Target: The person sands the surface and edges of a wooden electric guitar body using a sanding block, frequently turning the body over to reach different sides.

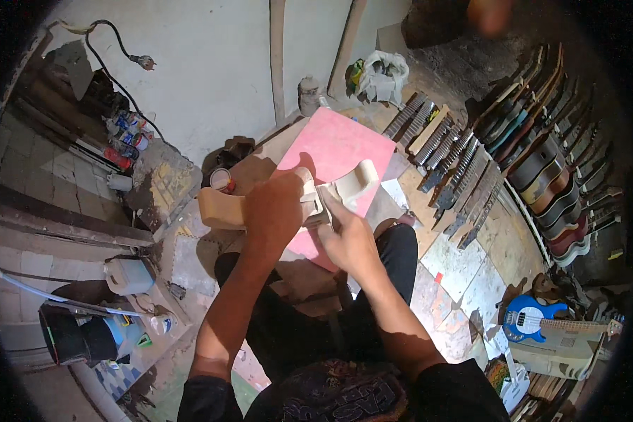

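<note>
A pale, unpainted wooden guitar body (221, 209) with curved horns and cut-out recesses is held over my lap, above a pink board (337, 141). My left hand (278, 207) wraps over its middle, the fingers closed on the wood and hiding much of it. My right hand (350, 239) grips the near edge beside the recess, with the thumb laid along the wood and the other fingers partly hidden. Whether anything small lies under the right fingers cannot be made out. Both hands are close together, and the body's horns stick out to the left and right.
Several guitar necks (457, 165) lie in a row on the floor at right, before a rack of guitars (541, 169). A blue bass guitar (531, 318) lies lower right. A round tin (221, 179) stands left of the board; a plastic bag (383, 76) sits behind. A plugged cord (144, 62) hangs upper left.
</note>
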Demonstrator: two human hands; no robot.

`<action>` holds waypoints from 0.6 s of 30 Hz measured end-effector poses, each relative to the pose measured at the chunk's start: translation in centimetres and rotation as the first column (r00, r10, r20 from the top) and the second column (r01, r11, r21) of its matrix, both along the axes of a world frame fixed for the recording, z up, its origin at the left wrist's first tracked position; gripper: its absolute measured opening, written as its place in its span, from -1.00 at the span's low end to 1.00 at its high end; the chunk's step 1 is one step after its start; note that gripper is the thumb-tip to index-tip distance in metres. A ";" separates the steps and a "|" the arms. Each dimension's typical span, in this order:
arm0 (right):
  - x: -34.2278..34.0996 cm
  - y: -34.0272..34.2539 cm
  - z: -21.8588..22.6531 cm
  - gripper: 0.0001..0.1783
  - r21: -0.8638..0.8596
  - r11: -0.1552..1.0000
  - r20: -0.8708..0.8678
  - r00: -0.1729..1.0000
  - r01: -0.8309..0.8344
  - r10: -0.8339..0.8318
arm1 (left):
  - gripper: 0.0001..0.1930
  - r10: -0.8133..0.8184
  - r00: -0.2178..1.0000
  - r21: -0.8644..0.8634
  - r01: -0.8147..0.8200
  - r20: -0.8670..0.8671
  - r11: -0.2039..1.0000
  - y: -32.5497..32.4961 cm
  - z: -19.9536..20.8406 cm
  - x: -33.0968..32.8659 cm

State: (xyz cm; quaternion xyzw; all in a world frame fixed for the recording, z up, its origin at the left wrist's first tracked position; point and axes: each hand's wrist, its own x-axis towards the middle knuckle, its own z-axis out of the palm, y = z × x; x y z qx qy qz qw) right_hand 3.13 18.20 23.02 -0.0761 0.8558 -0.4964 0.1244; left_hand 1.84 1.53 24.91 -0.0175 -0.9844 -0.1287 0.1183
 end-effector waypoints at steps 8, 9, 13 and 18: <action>0.7 0.3 -0.7 -0.30 -0.040 0.999 -0.056 0.998 -0.006 0.004 | -0.79 0.073 0.993 -0.053 -0.068 0.096 0.996 -0.4 -0.1 -0.7; 0.0 0.1 -0.4 -0.30 -0.030 1.000 -0.017 1.000 -0.009 0.008 | -0.79 0.062 0.996 -0.069 -0.058 0.057 0.996 -0.1 -0.4 -0.6; 1.0 0.4 -1.5 -0.29 -0.093 0.995 -0.093 0.996 -0.026 0.018 | -0.77 0.062 0.996 0.005 -0.062 0.070 0.998 -0.5 0.1 -0.5; -1.1 -0.1 -1.0 -0.30 -0.048 0.999 -0.052 0.999 -0.016 0.013 | -0.93 -0.004 0.999 -0.039 0.005 0.037 0.999 0.0 -0.4 -0.3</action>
